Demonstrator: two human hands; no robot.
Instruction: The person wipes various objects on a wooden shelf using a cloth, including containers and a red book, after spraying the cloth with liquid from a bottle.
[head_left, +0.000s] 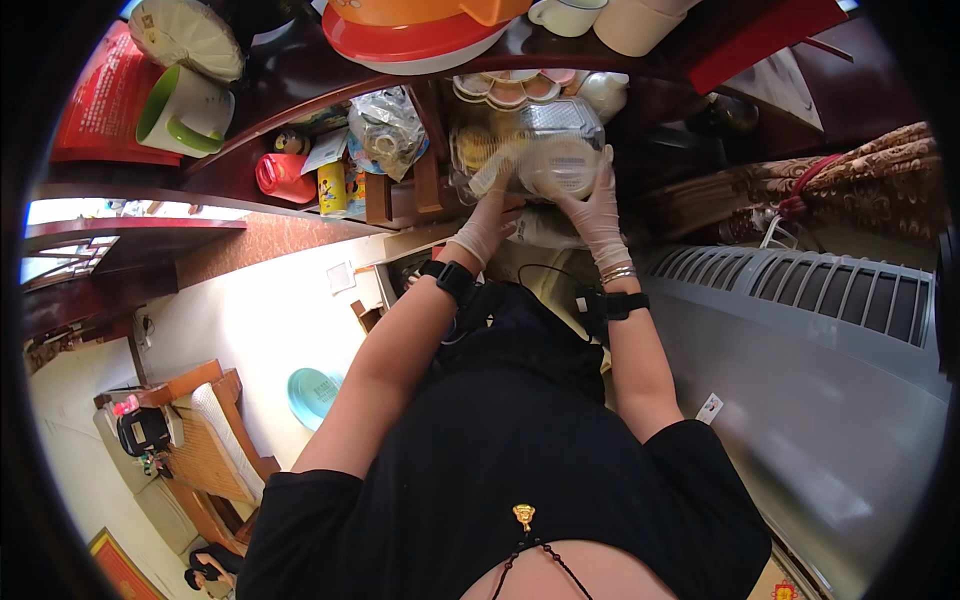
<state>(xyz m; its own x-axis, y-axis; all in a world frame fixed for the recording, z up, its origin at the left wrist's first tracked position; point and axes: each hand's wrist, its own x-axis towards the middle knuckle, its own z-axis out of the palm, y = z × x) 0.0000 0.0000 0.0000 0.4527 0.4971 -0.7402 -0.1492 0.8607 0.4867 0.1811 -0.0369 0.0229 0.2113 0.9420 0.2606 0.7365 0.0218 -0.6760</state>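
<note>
- We hold a round white tub (563,168) in front of us, below the shelf (275,108); motion blurs it, so we cannot read its details.
- Our right hand (597,218), in a pale thin glove, pinches the tub, with fingers up along its right side and the thumb bent across its near edge.
- Our left hand (484,228), gloved too, is at the tub's left with its fingers bent; blur hides their tips, and we cannot tell whether they close on anything.
- Just behind the tub we see a clear box (572,113), and behind that a flower-shaped tray (507,92).
- To the left of our hands, the lower compartment carries a plastic bag (388,125), a yellow can (331,188) and a red container (287,178).
- On the shelf above we have a red basin (410,42), a white cup (567,15) and, toward the left, a green-and-white mug (180,115).
- We wear a black band (455,280) on each wrist.
- At our right are a bunched curtain (850,178) and a large pale appliance (820,390) with a slatted grille.
- Well apart, at our left, a teal basin (312,397) is near our forearm in view.
</note>
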